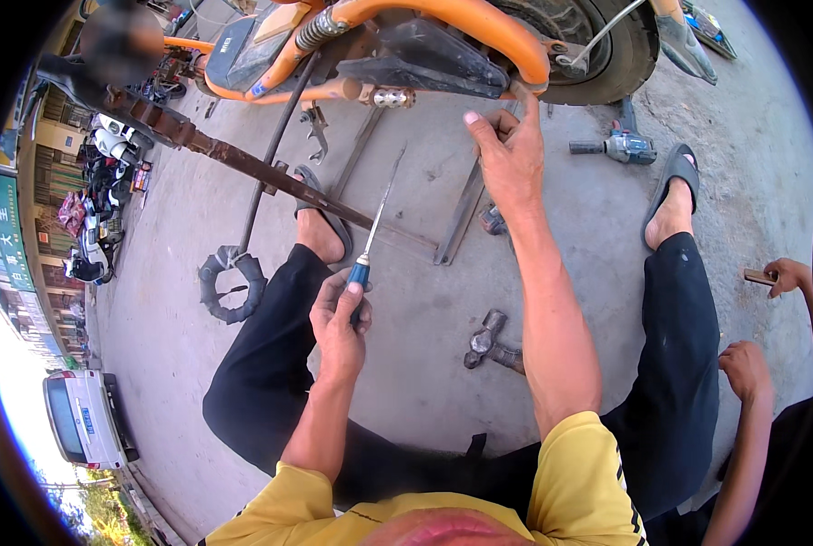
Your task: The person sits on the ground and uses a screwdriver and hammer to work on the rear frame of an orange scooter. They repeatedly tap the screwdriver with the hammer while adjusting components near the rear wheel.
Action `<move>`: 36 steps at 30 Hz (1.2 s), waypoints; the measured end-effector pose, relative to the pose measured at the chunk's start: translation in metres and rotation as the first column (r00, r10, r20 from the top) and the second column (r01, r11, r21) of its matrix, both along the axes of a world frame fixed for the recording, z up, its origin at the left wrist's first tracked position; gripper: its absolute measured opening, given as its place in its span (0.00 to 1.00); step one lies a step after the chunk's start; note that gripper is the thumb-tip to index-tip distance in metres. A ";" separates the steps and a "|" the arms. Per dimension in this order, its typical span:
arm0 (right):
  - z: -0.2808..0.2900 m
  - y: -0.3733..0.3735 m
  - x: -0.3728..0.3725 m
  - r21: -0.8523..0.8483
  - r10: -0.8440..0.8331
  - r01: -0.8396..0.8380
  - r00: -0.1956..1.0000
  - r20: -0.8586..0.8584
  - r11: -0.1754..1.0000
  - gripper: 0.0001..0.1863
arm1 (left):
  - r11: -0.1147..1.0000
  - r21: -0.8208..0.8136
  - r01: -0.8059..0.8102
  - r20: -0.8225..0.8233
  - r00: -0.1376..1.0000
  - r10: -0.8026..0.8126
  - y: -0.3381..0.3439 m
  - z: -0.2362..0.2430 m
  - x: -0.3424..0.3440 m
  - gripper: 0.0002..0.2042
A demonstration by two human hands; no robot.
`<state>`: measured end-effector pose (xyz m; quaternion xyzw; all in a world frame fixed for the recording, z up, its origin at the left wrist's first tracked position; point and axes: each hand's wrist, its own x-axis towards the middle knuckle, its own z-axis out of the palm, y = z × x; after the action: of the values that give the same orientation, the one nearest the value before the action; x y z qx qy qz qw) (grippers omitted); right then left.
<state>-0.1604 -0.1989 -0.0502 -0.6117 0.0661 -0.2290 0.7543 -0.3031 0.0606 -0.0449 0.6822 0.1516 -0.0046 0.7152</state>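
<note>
We observe the left hand (pixel 338 318) closed around the blue handle of a screwdriver (pixel 370 241), thumb laid along the grip. The tool has a long, thin, bright metal shaft running up and slightly right from the handle, with a short pale collar where shaft meets handle; its tip ends above the concrete floor (pixel 424 309), short of the orange vehicle frame (pixel 479 23). The screwdriver sits between our knees, near the sandalled left foot (pixel 320 227). The right hand (pixel 508 150) is raised further forward, fingers loosely curled and thumb extended, just below the orange tube; we cannot tell whether it grips anything. Beside that hand a black panel (pixel 434 55) hangs under the frame, and a dark tyre (pixel 597 36) stands to its right. A hammer (pixel 490 344) lies on the floor near the right forearm. A rusty metal bar (pixel 270 173) crosses the floor diagonally from the upper left, and a flat steel strip (pixel 461 214) lies beneath the right wrist. A power tool (pixel 620 146) rests near the right foot (pixel 675 205). A coiled dark rubber piece (pixel 229 287) lies left of our left leg. At the right edge, another person's hand (pixel 784 273) holds a small flat object.
</note>
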 end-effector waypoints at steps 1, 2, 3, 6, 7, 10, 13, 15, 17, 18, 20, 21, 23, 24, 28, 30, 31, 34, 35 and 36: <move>0.000 0.001 -0.001 0.021 -0.005 0.005 1.000 -0.002 1.000 0.39 | 1.000 -0.015 -0.014 -0.002 1.000 0.014 0.004 0.000 0.000 0.17; 0.001 -0.001 0.002 0.012 -0.018 0.018 1.000 0.021 1.000 0.39 | 1.000 -0.025 -0.010 -0.010 1.000 0.010 0.009 -0.001 -0.001 0.17; 0.001 -0.002 0.005 0.004 -0.031 0.031 0.999 0.044 1.000 0.39 | 1.000 -0.028 -0.005 -0.006 1.000 0.005 0.011 -0.002 -0.001 0.18; 0.002 -0.001 0.010 0.025 -0.033 0.031 0.997 0.063 0.999 0.38 | 1.000 -0.021 -0.003 0.020 1.000 0.003 0.012 0.002 -0.002 0.19; 0.003 -0.001 0.008 0.051 -0.021 0.019 0.999 0.041 0.999 0.38 | 1.000 -0.015 0.023 0.043 0.999 -0.022 0.010 0.003 0.000 0.19; 0.002 0.004 0.001 0.105 0.000 0.000 1.000 0.001 0.995 0.34 | 0.998 0.025 0.065 0.099 0.993 -0.068 0.003 0.011 0.004 0.20; 0.010 0.002 0.003 0.079 -0.017 0.014 0.999 0.040 0.997 0.31 | 0.995 0.048 0.084 0.145 0.985 -0.090 -0.009 0.020 0.013 0.21; 0.011 0.000 0.003 0.080 -0.007 0.004 0.999 0.040 0.997 0.32 | 0.996 0.042 0.079 0.181 0.980 -0.086 -0.014 0.025 0.019 0.21; 0.006 -0.005 0.002 0.106 0.024 -0.024 1.000 0.000 0.994 0.34 | 0.996 0.055 0.073 0.197 0.977 -0.083 -0.016 0.032 0.024 0.21; 0.004 -0.005 0.002 0.075 0.019 -0.019 1.000 0.003 0.997 0.35 | 0.996 0.068 0.065 0.204 0.976 -0.077 -0.016 0.036 0.026 0.21; 0.003 -0.003 0.002 0.009 0.008 -0.008 1.000 0.012 1.000 0.37 | 0.996 0.083 0.043 0.227 0.972 -0.061 -0.016 0.043 0.030 0.19; 0.003 -0.002 0.001 -0.005 0.003 -0.003 1.000 0.008 1.000 0.38 | 0.995 0.088 0.044 0.237 0.969 -0.064 -0.016 0.046 0.033 0.19; 0.004 0.001 -0.001 -0.029 -0.008 0.008 1.000 -0.003 1.000 0.40 | 0.994 0.103 0.045 0.254 0.965 -0.070 -0.014 0.051 0.039 0.19; 0.003 0.001 -0.002 -0.030 -0.010 0.009 1.000 -0.012 1.000 0.41 | 0.992 0.113 0.054 0.256 0.963 -0.081 -0.013 0.051 0.043 0.18; -0.001 -0.001 -0.004 -0.044 -0.005 0.003 0.999 -0.041 0.999 0.45 | 0.979 0.179 0.099 0.311 0.938 -0.152 -0.009 0.050 0.054 0.17; 0.001 0.000 -0.004 -0.044 0.009 -0.011 0.999 -0.051 0.999 0.46 | 0.978 0.188 0.089 0.284 0.949 -0.141 -0.008 0.050 0.059 0.17; 0.002 0.000 -0.005 -0.040 0.017 -0.019 0.998 -0.053 0.999 0.46 | 0.977 0.193 0.085 0.269 0.953 -0.136 -0.008 0.050 0.061 0.17; 0.005 0.001 -0.008 -0.013 0.052 -0.053 0.997 -0.054 0.999 0.45 | 0.979 0.188 0.075 0.262 0.957 -0.124 -0.005 0.050 0.063 0.17; 0.005 0.002 -0.009 -0.001 0.067 -0.067 0.996 -0.053 0.998 0.45 | 0.980 0.182 0.082 0.264 0.956 -0.129 -0.003 0.049 0.061 0.17; 0.003 0.003 -0.011 -0.042 0.003 -0.005 0.999 -0.046 0.999 0.44 | 0.980 0.176 0.088 0.266 0.955 -0.134 0.000 0.047 0.057 0.18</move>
<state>-0.1712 -0.1962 -0.0476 -0.6326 0.0776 -0.2147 0.7401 -0.2462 0.0602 0.0024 0.7396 0.0113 0.0629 0.6700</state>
